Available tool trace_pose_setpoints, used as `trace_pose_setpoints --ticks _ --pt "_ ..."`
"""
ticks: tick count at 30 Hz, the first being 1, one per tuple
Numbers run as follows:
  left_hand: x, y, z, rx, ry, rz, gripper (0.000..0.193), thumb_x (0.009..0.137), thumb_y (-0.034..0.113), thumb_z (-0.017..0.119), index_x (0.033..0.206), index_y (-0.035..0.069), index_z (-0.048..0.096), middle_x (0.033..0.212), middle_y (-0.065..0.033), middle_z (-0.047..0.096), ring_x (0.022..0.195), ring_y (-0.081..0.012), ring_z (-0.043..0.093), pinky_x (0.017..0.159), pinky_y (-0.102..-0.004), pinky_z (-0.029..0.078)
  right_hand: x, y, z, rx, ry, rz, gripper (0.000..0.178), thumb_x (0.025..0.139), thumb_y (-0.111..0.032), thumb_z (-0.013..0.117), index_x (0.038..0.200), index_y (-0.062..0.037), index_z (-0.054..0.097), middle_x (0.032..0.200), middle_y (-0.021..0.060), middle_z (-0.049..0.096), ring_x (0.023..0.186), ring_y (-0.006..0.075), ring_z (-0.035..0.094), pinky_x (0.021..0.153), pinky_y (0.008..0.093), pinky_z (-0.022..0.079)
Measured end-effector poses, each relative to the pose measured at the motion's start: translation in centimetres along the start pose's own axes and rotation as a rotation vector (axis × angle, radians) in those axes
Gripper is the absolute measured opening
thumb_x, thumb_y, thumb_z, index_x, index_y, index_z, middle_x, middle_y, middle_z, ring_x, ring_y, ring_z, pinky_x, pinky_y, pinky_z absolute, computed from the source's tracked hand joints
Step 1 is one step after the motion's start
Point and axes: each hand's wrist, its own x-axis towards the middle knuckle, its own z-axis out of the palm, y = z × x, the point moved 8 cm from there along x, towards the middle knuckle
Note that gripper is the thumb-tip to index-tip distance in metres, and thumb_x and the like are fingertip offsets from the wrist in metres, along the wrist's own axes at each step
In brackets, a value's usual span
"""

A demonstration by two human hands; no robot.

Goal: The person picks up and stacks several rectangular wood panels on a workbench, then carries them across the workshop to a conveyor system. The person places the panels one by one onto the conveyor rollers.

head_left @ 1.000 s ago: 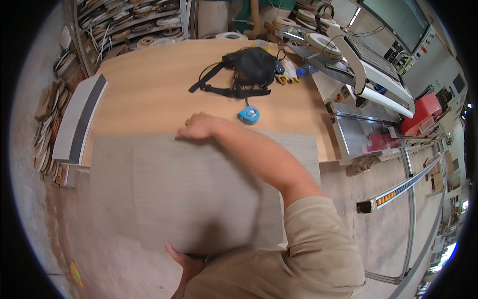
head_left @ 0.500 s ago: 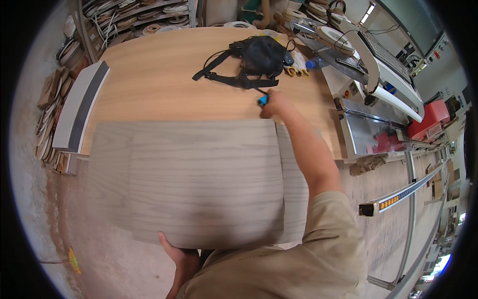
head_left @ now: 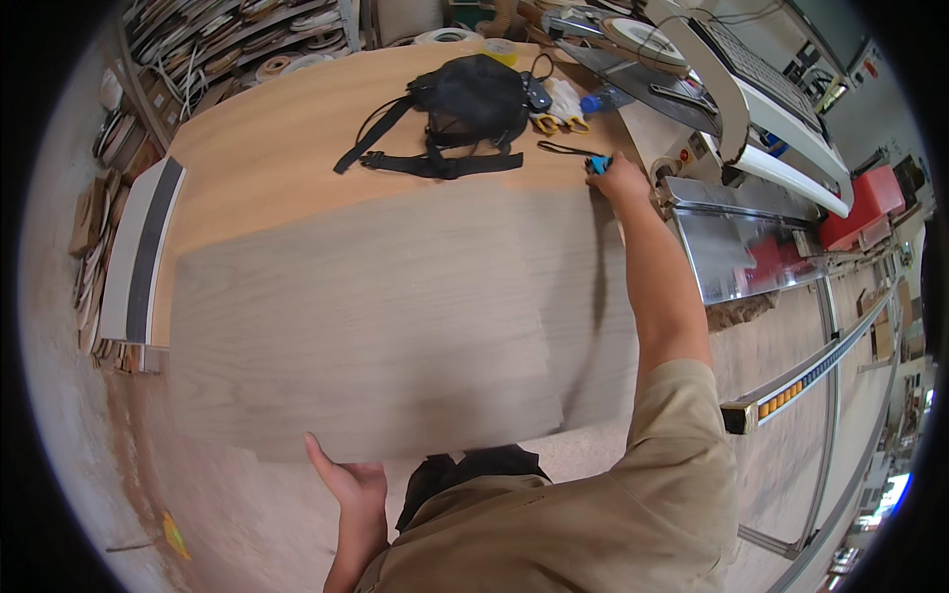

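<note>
Grey wood-grain panels (head_left: 376,326) lie across the front of a table, overlapping so that a second panel (head_left: 593,296) shows along the right. At their front edge is my left hand (head_left: 356,482), thumb up against the edge and fingers hidden beneath, supporting the panels from below. My right hand (head_left: 623,181) reaches to the far right corner, closed round a small blue-and-black tool (head_left: 599,165). A black wrist strap (head_left: 563,148) trails from the tool onto the tabletop.
Beyond the panels, a black bag with straps (head_left: 473,104) lies on the light wood table (head_left: 257,158), with gloves (head_left: 563,107) and a bottle (head_left: 598,102) beside it. A machine with a metal bed (head_left: 732,252) stands right. A white-and-grey board (head_left: 143,252) borders the left.
My right hand has moved right with the blue-and-black tool, clear of the bag's straps. The panels have shifted farther onto the table and turned slightly. My left hand stays at the front edge.
</note>
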Motion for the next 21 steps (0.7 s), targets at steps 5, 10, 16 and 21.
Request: trace_pose_setpoints --ticks 5,10,16,21 --pt "1.1 -0.5 2.3 0.056 0.070 0.017 0.069 0.091 0.055 0.058 0.142 0.012 0.038 0.140 -0.0030 0.047 0.125 -0.0237 0.047 0.101 -0.0426 0.043 2.2 0.0 -0.1 0.166 0.093 0.069 0.061 0.078 -0.039 0.074 0.126 -0.0111 0.049 0.124 0.0178 0.060 0.112 0.0349 0.061 0.090 0.0453 0.052" --pt "2.1 -0.6 2.5 0.067 0.054 0.043 0.063 0.094 0.052 0.052 0.142 0.013 0.039 0.141 -0.0032 0.046 0.128 -0.0240 0.046 0.103 -0.0437 0.042 2.3 1.5 -1.5 0.434 0.501 0.029 0.064 0.079 -0.037 0.074 0.126 -0.0040 0.045 0.118 0.0235 0.058 0.106 0.0417 0.061 0.090 0.0482 0.051" --pt "4.4 -0.4 2.4 0.015 0.036 0.024 0.061 0.096 0.050 0.048 0.143 0.012 0.039 0.145 -0.0042 0.044 0.131 -0.0264 0.043 0.109 -0.0443 0.037 -2.0 -0.4 -1.6 1.470 0.261 -0.059 0.081 0.078 -0.020 0.077 0.141 -0.0022 0.029 0.106 0.0174 0.062 0.081 0.0254 0.066 0.070 0.0358 0.053" --pt "7.2 0.2 4.2 0.104 -0.093 0.107 0.067 0.095 0.056 0.047 0.142 0.008 0.039 0.148 -0.0086 0.041 0.135 -0.0277 0.039 0.116 -0.0439 0.025 -18.5 -1.0 -6.1 1.970 0.018 -0.338 0.066 0.083 -0.020 0.069 0.139 -0.0096 0.036 0.105 0.0074 0.060 0.083 0.0242 0.063 0.073 0.0390 0.051"
